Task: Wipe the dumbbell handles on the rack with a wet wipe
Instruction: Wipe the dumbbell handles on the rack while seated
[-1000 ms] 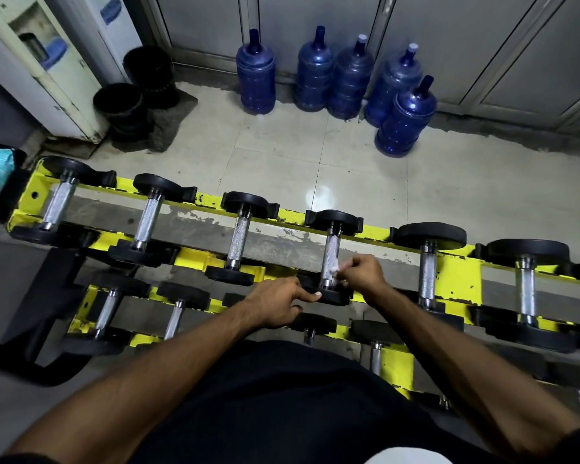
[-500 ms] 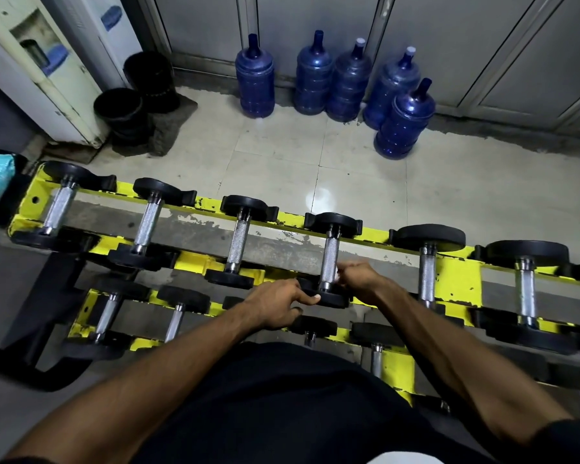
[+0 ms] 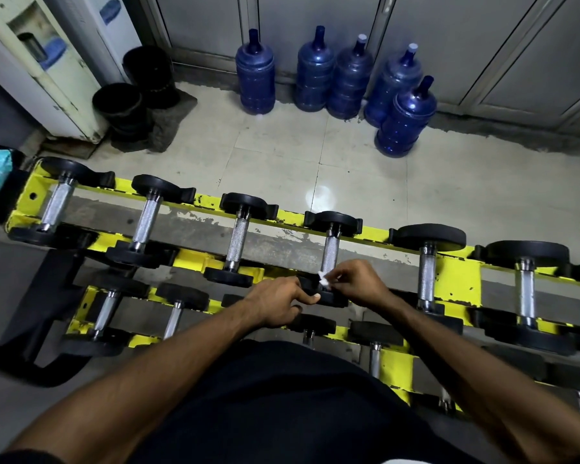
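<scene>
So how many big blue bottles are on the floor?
5 blue bottles: one at the left, three close together by the wall, one in front. None seems hidden.

Plain black shirt [image 3: 282,413] covers torso. Dark sleeve edges [image 3: 21,458] flank shirt. Left hand [image 3: 275,304], right hand [image 3: 359,283], forearms [image 3: 148,380] bare. White patch [image 3: 394,461] under shirt.
</scene>
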The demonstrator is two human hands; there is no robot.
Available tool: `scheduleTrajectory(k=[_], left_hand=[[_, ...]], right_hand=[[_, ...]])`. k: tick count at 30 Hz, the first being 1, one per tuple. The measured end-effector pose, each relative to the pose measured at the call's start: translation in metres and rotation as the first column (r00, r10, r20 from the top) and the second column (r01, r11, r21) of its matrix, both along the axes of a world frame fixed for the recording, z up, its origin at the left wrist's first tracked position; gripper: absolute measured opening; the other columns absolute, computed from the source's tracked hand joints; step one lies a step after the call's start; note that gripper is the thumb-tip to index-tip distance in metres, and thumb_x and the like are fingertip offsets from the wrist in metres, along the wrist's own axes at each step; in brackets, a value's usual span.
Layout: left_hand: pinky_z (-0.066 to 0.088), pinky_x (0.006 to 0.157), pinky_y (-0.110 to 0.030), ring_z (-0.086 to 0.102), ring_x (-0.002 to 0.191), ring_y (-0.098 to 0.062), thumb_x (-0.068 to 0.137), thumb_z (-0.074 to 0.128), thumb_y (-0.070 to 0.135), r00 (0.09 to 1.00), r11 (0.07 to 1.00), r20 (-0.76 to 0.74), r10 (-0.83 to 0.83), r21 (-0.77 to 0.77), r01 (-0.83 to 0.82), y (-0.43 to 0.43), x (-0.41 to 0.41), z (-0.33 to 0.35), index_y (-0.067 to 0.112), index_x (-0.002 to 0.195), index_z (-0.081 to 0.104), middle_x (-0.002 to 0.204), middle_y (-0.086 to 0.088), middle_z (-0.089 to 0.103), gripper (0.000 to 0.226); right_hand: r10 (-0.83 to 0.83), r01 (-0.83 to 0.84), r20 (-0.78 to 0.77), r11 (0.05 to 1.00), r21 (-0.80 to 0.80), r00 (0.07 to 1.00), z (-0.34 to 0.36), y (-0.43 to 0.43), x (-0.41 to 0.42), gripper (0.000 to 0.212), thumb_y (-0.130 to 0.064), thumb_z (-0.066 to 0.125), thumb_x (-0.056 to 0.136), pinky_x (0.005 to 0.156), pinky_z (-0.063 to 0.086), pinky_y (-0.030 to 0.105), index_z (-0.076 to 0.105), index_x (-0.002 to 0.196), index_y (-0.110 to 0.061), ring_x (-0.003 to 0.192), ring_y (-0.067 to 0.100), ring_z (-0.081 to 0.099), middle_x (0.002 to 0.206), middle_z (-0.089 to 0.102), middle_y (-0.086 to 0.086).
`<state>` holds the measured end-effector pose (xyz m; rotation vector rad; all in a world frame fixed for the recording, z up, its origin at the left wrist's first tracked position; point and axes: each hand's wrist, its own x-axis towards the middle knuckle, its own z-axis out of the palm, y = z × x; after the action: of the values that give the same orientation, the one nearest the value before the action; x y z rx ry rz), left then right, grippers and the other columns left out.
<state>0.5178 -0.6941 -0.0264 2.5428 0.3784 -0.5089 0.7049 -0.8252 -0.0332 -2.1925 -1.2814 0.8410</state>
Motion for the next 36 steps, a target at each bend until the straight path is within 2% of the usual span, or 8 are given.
scheduleTrajectory(k=[2, 5, 10, 13, 17, 21, 25, 36], left_hand=[[0.048, 0.080, -0.033, 0.051, 0.108, -0.010, 0.098, 0.055, 0.035, 1.000, 1.000, -0.008, -0.005, 0.003, 0.005, -0.001, 0.000, 0.001, 0.048, 0.137, 0.053, 0.122, 0.008, 0.053, 0.042], [0.051, 0.080, -0.034, 0.052, 0.109, -0.011, 0.098, 0.056, 0.038, 0.999, 1.000, -0.028, -0.018, 0.021, 0.019, -0.003, -0.002, 0.003, 0.050, 0.139, 0.049, 0.128, 0.009, 0.051, 0.044], [0.052, 0.090, -0.041, 0.051, 0.121, -0.014, 0.096, 0.057, 0.040, 0.998, 0.997, -0.041, -0.040, 0.059, 0.042, -0.004, -0.005, 0.005, 0.046, 0.139, 0.051, 0.138, 0.009, 0.050, 0.044], [0.051, 0.094, -0.044, 0.049, 0.125, -0.016, 0.095, 0.057, 0.042, 0.997, 0.996, -0.051, -0.054, 0.072, 0.057, -0.004, -0.006, 0.005, 0.045, 0.139, 0.050, 0.142, 0.009, 0.048, 0.045], [0.052, 0.093, -0.042, 0.048, 0.126, -0.015, 0.096, 0.057, 0.041, 0.997, 0.996, -0.056, -0.056, 0.065, 0.060, -0.005, -0.007, 0.006, 0.049, 0.142, 0.044, 0.145, 0.011, 0.046, 0.049], [0.051, 0.094, -0.042, 0.050, 0.126, -0.016, 0.096, 0.058, 0.039, 0.998, 0.998, -0.045, -0.036, 0.048, 0.038, -0.005, -0.005, 0.007, 0.048, 0.140, 0.048, 0.145, 0.011, 0.047, 0.047], [0.051, 0.092, -0.041, 0.049, 0.124, -0.015, 0.096, 0.058, 0.039, 0.998, 0.998, -0.049, -0.037, 0.041, 0.039, -0.005, -0.005, 0.006, 0.052, 0.142, 0.042, 0.140, 0.008, 0.048, 0.051], [0.049, 0.090, -0.037, 0.049, 0.125, -0.015, 0.096, 0.058, 0.040, 0.998, 0.998, -0.039, -0.043, 0.047, 0.045, -0.005, -0.006, 0.006, 0.051, 0.142, 0.044, 0.140, 0.009, 0.049, 0.050]], right_hand=[[0.287, -0.268, 0.276, 0.958, -0.105, 0.917, 0.007, 0.018, -0.002, 0.021, -0.014, 0.075, 0.083, 0.069, 0.056, 0.031, 0.077, 0.103, -0.021, 0.087, 0.014, 0.068, 0.103, 0.073, -0.003], [0.476, -0.331, 0.497, 0.875, -0.354, 0.725, 0.017, 0.051, -0.010, 0.017, -0.022, 0.065, 0.091, 0.061, 0.044, 0.027, 0.072, 0.107, -0.021, 0.088, 0.022, 0.066, 0.107, 0.068, -0.001], [0.804, -0.365, 0.404, 0.568, -0.738, 0.436, 0.025, 0.087, -0.029, 0.019, -0.024, 0.062, 0.093, 0.068, 0.046, 0.033, 0.066, 0.109, -0.014, 0.093, 0.025, 0.066, 0.104, 0.070, 0.004], [0.854, -0.401, 0.276, 0.463, -0.791, 0.442, 0.027, 0.099, -0.030, 0.025, -0.026, 0.069, 0.089, 0.068, 0.048, 0.033, 0.066, 0.111, -0.015, 0.091, 0.024, 0.065, 0.105, 0.070, 0.003], [0.794, -0.454, 0.418, 0.600, -0.659, 0.441, 0.032, 0.089, -0.019, 0.021, -0.025, 0.063, 0.094, 0.062, 0.045, 0.033, 0.066, 0.110, -0.012, 0.090, 0.024, 0.063, 0.109, 0.065, 0.005], [0.714, -0.514, 0.294, 0.676, -0.528, 0.636, 0.024, 0.061, -0.021, 0.023, -0.022, 0.060, 0.096, 0.078, 0.051, 0.034, 0.061, 0.114, -0.009, 0.092, 0.019, 0.056, 0.106, 0.056, 0.005], [0.611, -0.452, 0.236, 0.747, -0.488, 0.755, 0.030, 0.055, -0.001, 0.016, -0.033, 0.066, 0.092, 0.064, 0.048, 0.030, 0.067, 0.091, -0.016, 0.080, 0.020, 0.062, 0.089, 0.064, 0.002], [0.647, -0.452, 0.331, 0.737, -0.503, 0.687, 0.032, 0.059, -0.021, 0.020, -0.028, 0.060, 0.094, 0.064, 0.042, 0.029, 0.067, 0.103, -0.012, 0.076, 0.019, 0.053, 0.090, 0.061, 0.003]])
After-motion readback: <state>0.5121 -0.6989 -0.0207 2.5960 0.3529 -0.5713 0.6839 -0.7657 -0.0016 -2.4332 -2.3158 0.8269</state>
